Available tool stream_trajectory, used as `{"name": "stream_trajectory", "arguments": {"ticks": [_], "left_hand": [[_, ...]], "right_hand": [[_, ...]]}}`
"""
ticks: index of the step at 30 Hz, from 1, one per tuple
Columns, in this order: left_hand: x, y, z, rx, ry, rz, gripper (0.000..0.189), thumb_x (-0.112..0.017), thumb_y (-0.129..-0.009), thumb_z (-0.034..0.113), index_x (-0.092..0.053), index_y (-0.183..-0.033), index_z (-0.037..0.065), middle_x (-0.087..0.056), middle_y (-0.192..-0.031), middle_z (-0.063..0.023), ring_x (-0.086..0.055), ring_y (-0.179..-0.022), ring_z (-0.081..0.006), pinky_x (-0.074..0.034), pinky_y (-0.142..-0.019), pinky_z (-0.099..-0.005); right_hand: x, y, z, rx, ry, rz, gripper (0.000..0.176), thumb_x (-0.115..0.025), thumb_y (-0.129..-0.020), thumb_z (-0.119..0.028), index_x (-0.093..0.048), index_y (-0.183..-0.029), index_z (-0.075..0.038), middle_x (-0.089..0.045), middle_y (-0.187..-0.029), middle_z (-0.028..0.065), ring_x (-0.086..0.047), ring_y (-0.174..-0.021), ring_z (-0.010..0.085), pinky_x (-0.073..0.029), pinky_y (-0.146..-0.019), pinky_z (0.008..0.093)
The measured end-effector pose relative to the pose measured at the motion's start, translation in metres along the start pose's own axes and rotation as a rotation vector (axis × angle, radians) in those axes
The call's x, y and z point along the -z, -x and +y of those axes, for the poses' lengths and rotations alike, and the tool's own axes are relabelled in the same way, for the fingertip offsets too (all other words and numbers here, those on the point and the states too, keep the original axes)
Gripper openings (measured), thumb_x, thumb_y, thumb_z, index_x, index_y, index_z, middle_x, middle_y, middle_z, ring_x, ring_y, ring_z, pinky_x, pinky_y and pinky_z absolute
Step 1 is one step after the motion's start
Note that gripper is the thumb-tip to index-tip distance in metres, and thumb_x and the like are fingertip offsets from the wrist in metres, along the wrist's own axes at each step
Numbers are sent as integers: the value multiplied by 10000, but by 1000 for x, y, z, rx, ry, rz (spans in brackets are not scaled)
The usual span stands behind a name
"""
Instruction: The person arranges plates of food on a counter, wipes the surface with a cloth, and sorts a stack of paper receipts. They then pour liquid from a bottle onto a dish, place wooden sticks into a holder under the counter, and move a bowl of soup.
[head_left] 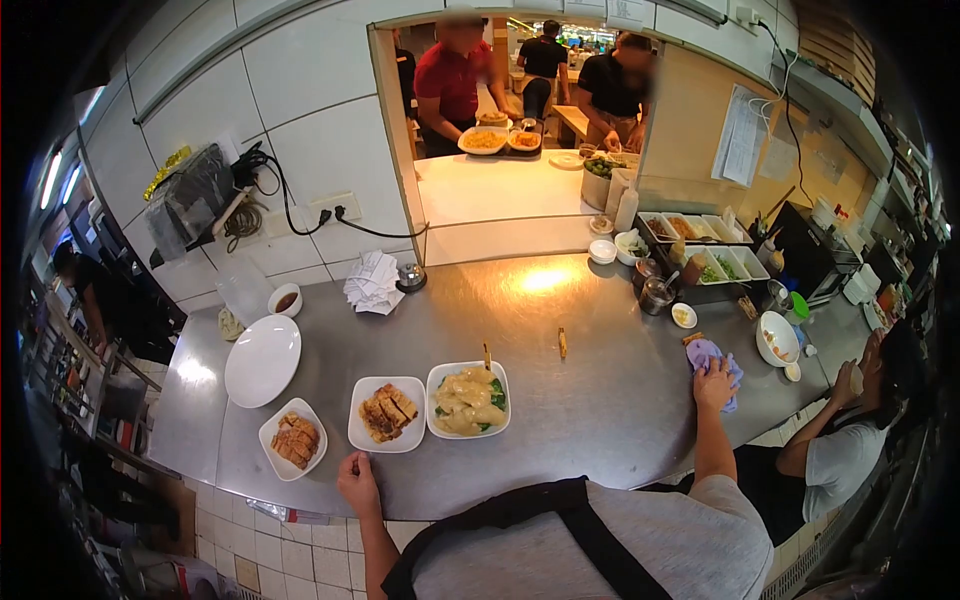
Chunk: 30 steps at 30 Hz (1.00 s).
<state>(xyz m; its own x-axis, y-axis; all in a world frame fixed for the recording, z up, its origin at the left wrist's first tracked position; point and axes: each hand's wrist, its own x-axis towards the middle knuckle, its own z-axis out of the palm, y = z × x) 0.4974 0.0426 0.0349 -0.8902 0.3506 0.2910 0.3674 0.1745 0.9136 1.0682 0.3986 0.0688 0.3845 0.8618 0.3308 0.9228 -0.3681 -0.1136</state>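
My right hand [714, 384] presses on a crumpled purple cloth [728, 362] at the right of the steel counter [580, 420]. My left hand [358, 482] is closed at the counter's front edge, just below a square white bowl [387, 442] of sliced browned food; whether it holds anything is hidden. Right of that bowl is another [468, 400] with pale sauce over greens and a stick standing in it. To the left, a smaller white bowl [293, 440] holds more browned slices. A small yellow-brown item [562, 343] lies mid-counter.
An oval white plate [263, 362], sauce bowl [285, 300] and papers [374, 284] are at the left. Ingredient trays [700, 229], jars and a white bowl [778, 339] line the right. A co-worker [840, 440] stands at far right; people are beyond the pass window.
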Motion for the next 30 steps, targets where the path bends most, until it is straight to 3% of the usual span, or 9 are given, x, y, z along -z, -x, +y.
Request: {"name": "stream_trajectory", "arguments": {"ticks": [15,27,30], "left_hand": [[0,-1,-2,-6,-26,0,180,-646,-863,145,-666,-879,-33,-620,-699,-37,-521,-611,-94,-447,-581,-262],[-1,-1,-4,-13,-30,18,172,-649,-844,135,-664,-866,-35,-610,-695,-48,-515,-605,-110,-445,-581,-279],[-1,-1,-6,-6,-19,15,164,-644,-846,130,-665,-866,-32,-610,-694,-47,-508,-603,-108,-439,-577,-274]], "right_hand": [[2,0,-1,3,-26,-3,430,-534,-831,-338,-561,-1248,-238,-438,-1411,15,-455,-1217,299,-294,-1015,595],[9,4,-4,-24,-38,-15,448,-542,-823,-351,-558,-1256,-236,-427,-1422,18,-443,-1231,308,-272,-1009,642],[3,3,-2,-8,-71,34,439,-567,-804,-317,-571,-1231,-219,-432,-1414,54,-460,-1204,327,-276,-991,659]]}}
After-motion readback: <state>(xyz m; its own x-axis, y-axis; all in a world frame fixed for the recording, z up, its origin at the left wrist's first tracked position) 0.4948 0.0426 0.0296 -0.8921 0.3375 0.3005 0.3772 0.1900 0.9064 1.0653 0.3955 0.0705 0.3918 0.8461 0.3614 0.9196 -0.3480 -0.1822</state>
